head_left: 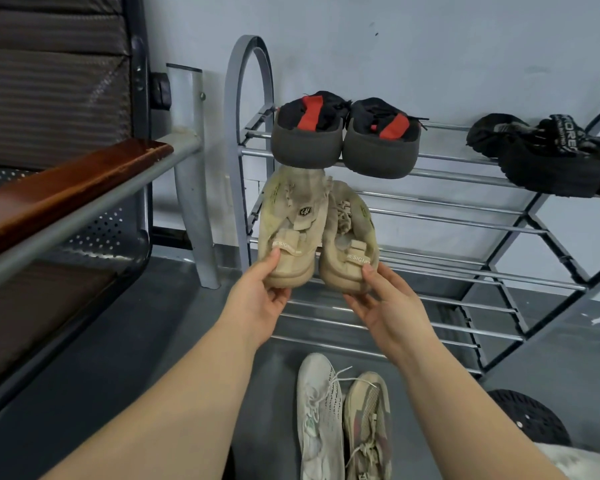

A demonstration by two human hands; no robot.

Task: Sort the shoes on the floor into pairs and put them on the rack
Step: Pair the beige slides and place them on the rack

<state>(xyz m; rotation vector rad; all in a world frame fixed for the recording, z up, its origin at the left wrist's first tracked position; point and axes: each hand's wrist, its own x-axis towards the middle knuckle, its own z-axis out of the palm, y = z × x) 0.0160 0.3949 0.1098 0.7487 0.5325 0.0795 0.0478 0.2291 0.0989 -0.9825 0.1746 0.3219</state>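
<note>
Both hands [262,299] [388,306] grip beige "DESIGN"-strapped shoes [291,237] at rack [465,230].

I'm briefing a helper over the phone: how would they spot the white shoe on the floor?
Find the metal shoe rack against the wall, then look at the floor in front of it. Two shoes lie side by side; the white shoe is the left one, paler than the tan mesh shoe beside it.

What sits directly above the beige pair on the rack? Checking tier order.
The red-and-black pair on the top shelf, toes overhanging. They cover the beige shoes' heel ends.
</note>
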